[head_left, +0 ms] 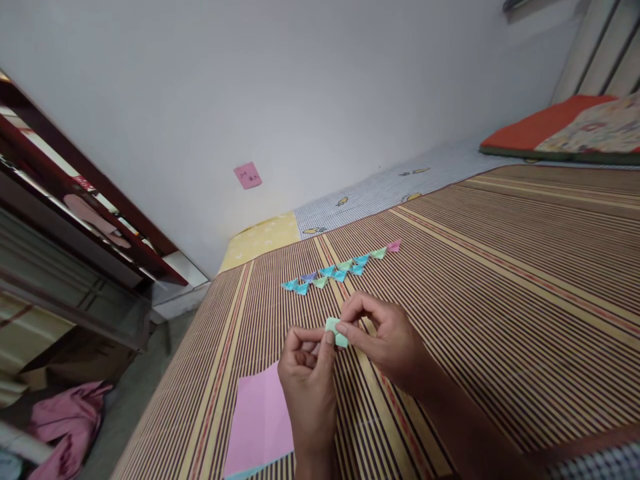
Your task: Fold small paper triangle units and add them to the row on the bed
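A small piece of pale green folded paper [341, 339] is pinched between both hands above the striped mat. My left hand [311, 373] grips its left side with thumb and forefinger, the other fingers curled in. From the right, my right hand [383, 333] presses thumb and forefinger on its upper right edge. Behind the hands, several small folded paper triangles [327, 271] in blue, green, purple and pink lie in slanting rows. A stack of pink paper sheets [260, 420], with a blue edge showing below, lies beside my left wrist and is partly covered by it.
The striped mat [500, 267] covers a bed that runs up to a white wall [325, 100]. A pink note [248, 175] sticks to the wall. Folded orange and floral bedding [555, 127] rests at the back right. Pink cloth [70, 427] lies on the floor at left.
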Available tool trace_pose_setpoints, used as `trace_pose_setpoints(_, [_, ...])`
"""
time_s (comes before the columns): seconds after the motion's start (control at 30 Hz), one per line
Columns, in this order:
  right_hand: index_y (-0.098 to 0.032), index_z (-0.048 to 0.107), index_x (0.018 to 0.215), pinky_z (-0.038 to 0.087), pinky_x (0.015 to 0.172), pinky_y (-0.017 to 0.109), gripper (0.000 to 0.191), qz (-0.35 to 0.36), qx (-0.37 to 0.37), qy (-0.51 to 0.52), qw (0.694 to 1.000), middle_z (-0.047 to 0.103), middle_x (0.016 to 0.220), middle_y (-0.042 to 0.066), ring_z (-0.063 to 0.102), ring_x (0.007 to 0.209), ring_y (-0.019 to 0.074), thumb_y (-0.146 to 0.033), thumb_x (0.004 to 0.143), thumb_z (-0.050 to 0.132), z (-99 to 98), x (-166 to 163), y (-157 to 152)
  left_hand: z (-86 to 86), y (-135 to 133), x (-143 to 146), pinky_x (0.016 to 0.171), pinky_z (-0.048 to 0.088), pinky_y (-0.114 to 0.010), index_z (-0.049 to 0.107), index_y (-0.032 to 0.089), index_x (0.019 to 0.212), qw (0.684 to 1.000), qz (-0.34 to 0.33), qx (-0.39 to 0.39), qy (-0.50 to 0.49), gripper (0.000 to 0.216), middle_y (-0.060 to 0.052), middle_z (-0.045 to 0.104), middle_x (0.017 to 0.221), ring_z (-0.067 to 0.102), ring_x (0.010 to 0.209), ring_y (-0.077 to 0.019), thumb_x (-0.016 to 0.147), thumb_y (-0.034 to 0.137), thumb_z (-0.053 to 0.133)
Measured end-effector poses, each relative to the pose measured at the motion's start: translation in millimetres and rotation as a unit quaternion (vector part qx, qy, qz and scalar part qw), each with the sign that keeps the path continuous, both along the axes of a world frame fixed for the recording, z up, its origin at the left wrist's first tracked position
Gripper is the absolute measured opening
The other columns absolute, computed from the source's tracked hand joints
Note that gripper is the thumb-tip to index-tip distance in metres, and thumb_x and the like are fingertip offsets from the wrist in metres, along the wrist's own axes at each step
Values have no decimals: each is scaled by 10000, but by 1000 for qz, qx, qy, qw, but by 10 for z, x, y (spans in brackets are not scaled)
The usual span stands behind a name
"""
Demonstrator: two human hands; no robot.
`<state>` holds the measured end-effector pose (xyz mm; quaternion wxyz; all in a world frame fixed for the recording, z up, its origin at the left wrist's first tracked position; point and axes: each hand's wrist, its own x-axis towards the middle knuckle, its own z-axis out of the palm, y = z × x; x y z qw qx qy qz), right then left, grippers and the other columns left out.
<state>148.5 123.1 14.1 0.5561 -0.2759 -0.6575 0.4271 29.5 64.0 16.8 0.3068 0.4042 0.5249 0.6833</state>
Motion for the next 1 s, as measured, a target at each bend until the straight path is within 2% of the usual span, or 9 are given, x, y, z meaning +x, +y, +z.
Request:
trace_pose_setpoints(0.23, [-195,654,889,456,683,305,43,-15,-23,-28,999,608,792,-6,560,733,163,-173,853,647,-3,-6,30,-21,16,0,654,493,-197,563,201,807,1000,-21,-13,-11,231,33,671,706,650,706,-112,819,302,770])
trace_pose_setpoints(0.33, [-189,658,832,443,674,305,68,0,-7,-50,999,604,803,3,555,735,162,-173,881,614,-8,-3,36,-32,23,-13,656,495,-203,561,204,835,1000,-22,-10,-4,234,37,669,701,650,699,-114,820,307,771])
trace_pose_setpoints(0.47, [-186,632,767,433,655,295,135,-5,17,-36,999,590,770,-2,546,718,156,-152,892,595,-19,4,33,-60,52,-47,750,530,-270,594,214,1011,997,-64,-33,-32,266,8,724,794,695,786,-156,834,324,758])
trace_pose_setpoints(0.63, [-182,639,779,433,634,281,131,1,-6,-26,1000,600,744,-7,548,692,148,-173,902,595,-25,-13,24,-102,83,-92,744,538,-303,677,169,846,993,-97,-62,9,244,-36,727,797,694,768,-180,897,407,663])
trace_pose_setpoints(1.0, [-174,650,798,499,600,276,148,46,-71,13,996,648,719,13,621,669,164,-249,918,607,-83,-50,19,-106,54,-101,723,507,-283,693,181,803,996,-70,-48,42,236,-21,707,755,661,734,-172,882,402,676])
